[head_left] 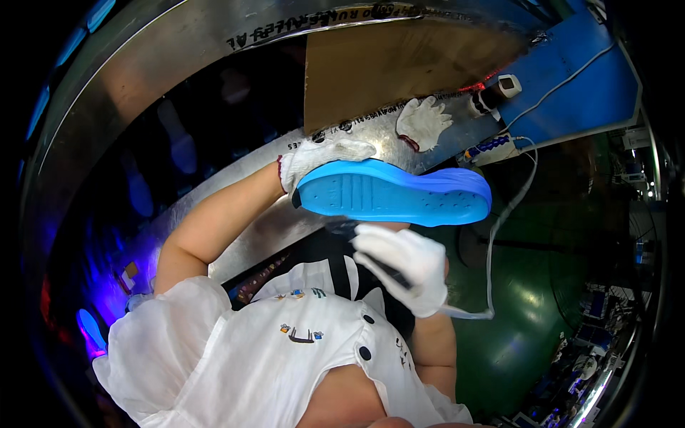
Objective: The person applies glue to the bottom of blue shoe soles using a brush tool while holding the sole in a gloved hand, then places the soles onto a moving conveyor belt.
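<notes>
A bright blue shoe sole (392, 196) is held up lengthwise in front of me, its grooved and dimpled face toward me. My left hand (325, 153), in a white knit glove, grips its left end, fingers along the upper edge; the thumb is hidden. Just below the sole, my gloved right hand (407, 264) is smeared by motion and closed around a slim dark tool (394, 276). A dark, blurred, brush-like tip (344, 227) shows at its fingers, close to the sole's lower edge. From that hand runs a white tube or cord (491, 267).
Behind the sole, a spare white glove (424, 123) lies on a metal ledge (364, 128) beside brown cardboard (414, 71). A small white-and-black device (496, 96) stands near a blue panel (571, 78). Several dim soles (182, 146) lie on the dark surface at left.
</notes>
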`<state>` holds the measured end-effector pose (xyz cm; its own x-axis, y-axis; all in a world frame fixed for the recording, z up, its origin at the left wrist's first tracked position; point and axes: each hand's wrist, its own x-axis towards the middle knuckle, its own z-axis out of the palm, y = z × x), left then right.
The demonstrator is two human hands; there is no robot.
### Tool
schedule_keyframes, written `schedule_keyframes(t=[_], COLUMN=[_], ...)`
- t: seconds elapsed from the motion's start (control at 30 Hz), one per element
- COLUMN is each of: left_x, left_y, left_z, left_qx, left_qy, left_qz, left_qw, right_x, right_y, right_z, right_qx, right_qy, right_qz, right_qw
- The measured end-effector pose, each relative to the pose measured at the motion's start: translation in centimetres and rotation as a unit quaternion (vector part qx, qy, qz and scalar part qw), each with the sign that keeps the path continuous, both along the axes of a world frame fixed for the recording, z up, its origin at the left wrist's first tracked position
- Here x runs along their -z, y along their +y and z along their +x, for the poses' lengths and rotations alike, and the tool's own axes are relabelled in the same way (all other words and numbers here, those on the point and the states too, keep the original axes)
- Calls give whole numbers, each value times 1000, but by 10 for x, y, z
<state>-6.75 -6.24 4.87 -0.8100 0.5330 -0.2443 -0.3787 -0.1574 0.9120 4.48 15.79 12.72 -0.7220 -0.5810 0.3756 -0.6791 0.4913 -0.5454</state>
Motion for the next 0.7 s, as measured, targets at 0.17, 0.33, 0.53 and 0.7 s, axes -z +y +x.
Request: schedule_keyframes(t=[0.17,0.33,0.53,0.7], left_x=[-24,-16,-19,-28], left_y=[-2,2,-4,-8], left_z=[-1,-13,-16,-10], left_qx=[35,112,121,94], left_qy=[40,223,178,29], left_qz=[-18,57,46,87], left_qw=[998,967,975,991], right_x=[-11,-3,-11,-20], right_y=[9,24,29,31], right_z=[3,-17,-7,-3], right_qx=[5,48,27,20], right_qy=[-3,52,124,158], right_qz=[121,-44,73,127], right_qw=[993,996,989,979])
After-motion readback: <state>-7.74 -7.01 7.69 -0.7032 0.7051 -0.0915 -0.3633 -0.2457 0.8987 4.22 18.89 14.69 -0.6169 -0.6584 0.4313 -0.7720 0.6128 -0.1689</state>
